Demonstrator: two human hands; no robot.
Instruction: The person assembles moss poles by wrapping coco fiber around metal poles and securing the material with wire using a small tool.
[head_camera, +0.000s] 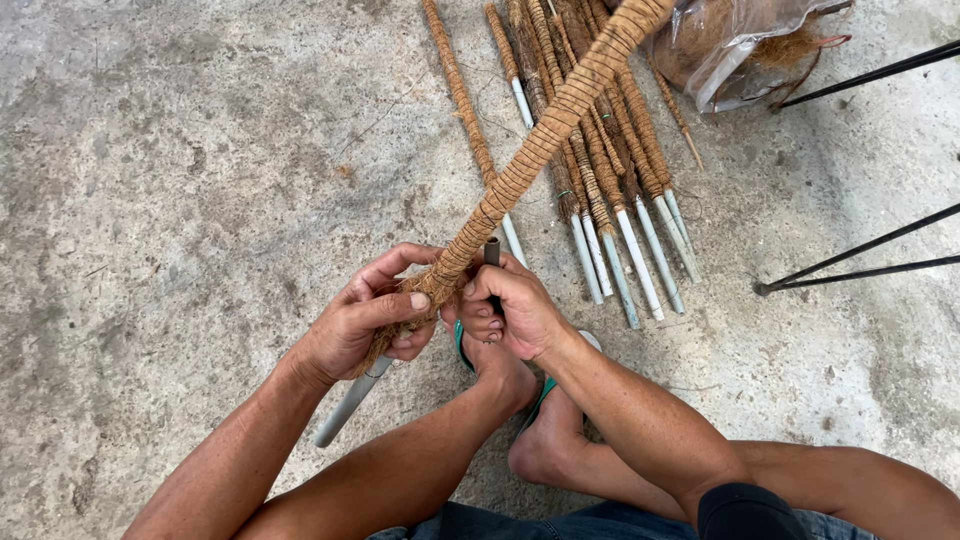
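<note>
A long pole wrapped in brown coir fibre and twine slants from the top of the view down to my hands. Its bare grey pipe end sticks out below my left hand. My left hand grips the lower end of the fibre wrap, thumb on top. My right hand is closed around a short dark tube-like tool and presses against the wrap just beside the left hand.
A pile of several finished fibre-wrapped poles with white pipe ends lies on the concrete floor ahead. A clear plastic bag of loose fibre sits at the top right. Thin black metal rods lie at the right. My foot in a green sandal is below the hands.
</note>
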